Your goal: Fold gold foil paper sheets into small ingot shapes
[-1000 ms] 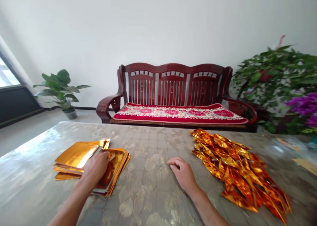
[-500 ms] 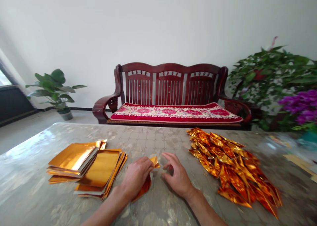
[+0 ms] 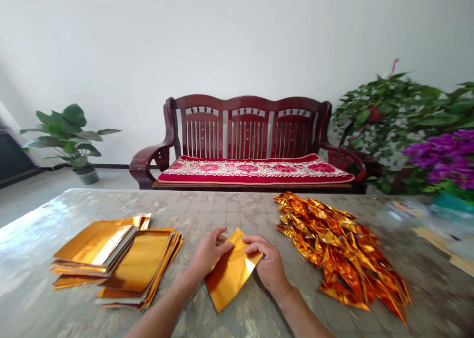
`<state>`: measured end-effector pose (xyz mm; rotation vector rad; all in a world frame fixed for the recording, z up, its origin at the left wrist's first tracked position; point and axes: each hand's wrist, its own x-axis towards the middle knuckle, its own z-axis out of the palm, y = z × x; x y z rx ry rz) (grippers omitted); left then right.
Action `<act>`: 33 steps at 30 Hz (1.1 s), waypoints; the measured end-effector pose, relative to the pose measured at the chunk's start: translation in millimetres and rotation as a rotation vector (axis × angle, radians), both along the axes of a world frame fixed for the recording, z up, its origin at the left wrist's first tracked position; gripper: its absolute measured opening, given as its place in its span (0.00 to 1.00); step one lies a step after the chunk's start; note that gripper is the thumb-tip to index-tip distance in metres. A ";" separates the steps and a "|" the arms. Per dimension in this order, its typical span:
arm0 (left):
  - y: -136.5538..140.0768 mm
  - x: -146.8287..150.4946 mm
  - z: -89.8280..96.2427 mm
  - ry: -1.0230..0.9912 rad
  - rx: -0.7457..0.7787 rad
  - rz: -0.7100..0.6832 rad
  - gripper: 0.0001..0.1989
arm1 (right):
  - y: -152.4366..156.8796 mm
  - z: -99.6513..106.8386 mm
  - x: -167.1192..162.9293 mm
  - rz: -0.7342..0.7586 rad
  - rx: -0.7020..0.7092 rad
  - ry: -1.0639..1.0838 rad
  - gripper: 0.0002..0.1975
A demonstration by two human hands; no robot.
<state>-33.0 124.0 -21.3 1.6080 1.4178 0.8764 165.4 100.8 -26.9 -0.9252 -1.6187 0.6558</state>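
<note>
A gold foil paper sheet [image 3: 231,281] is held slantwise in front of me, one corner pointing away and another towards me. My left hand [image 3: 211,253] grips its left edge, thumb on top, the fingers partly hidden behind it. On the right edge, my right hand [image 3: 269,265] is closed, with the fingers bent over the upper face and the thumb out of sight. To the left lie stacks of flat gold foil sheets [image 3: 142,259]. A heap of folded gold foil pieces [image 3: 338,251] with pointed ends spreads out on the right.
The patterned table [image 3: 207,209] stands before a dark red wooden bench [image 3: 248,130] with a red floral cushion [image 3: 255,170]. Clear plastic packaging [image 3: 402,209] and purple flowers [image 3: 442,155] are at the right. A potted plant [image 3: 74,140] stands on the floor at left.
The foil sheet, mostly covered by my left hand before, now shows its broad face. My right hand, apart from it earlier, has taken hold of its right edge. The view has shifted slightly right.
</note>
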 end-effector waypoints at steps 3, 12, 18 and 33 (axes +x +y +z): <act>2.9 10.5 -9.7 -0.089 -0.062 -0.030 0.12 | 0.1 0.7 1.2 -0.057 -0.056 0.059 0.08; -8.5 11.3 0.5 -0.120 0.198 0.278 0.11 | 5.0 6.9 17.3 -0.254 -0.205 0.163 0.24; -22.6 12.0 16.9 0.046 0.611 0.150 0.11 | -7.4 17.8 13.6 -0.253 0.132 -0.116 0.10; -28.0 -1.3 5.0 0.521 0.579 -0.179 0.20 | -5.2 -0.8 19.8 -0.216 0.067 -0.614 0.22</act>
